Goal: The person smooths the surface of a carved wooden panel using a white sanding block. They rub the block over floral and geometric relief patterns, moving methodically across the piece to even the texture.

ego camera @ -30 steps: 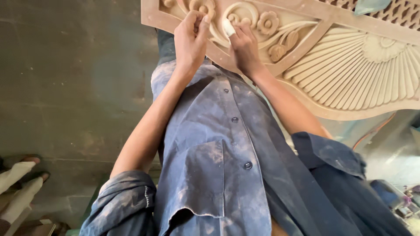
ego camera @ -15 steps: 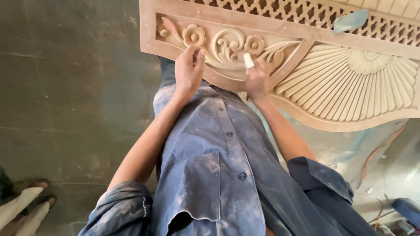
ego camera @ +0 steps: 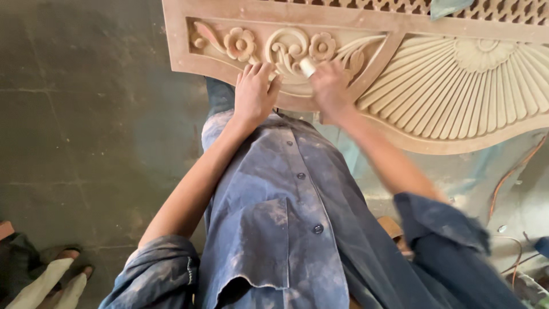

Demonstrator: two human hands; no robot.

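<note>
A carved wooden panel (ego camera: 457,86) with flowers, scrolls and a fan-shaped sunburst lies in front of me at the top of the head view. My left hand (ego camera: 254,94) rests flat on its lower edge, fingers spread, just below the scroll carving. My right hand (ego camera: 327,86) is closed around a small pale roll of sandpaper (ego camera: 307,67), pressing its tip against the scroll carving beside a flower. My dusty blue shirt (ego camera: 286,229) fills the lower middle of the view.
A dark concrete floor (ego camera: 86,114) lies to the left. Another person's feet in sandals (ego camera: 63,269) show at the bottom left. Orange cable (ego camera: 512,171) trails over the pale dusty floor at the right. A latticed strip (ego camera: 503,11) runs along the panel's top edge.
The camera view has shifted so the panel sits lower and more of it shows. My right hand has moved slightly along the scroll carving with the sandpaper; my left hand stays on the edge.
</note>
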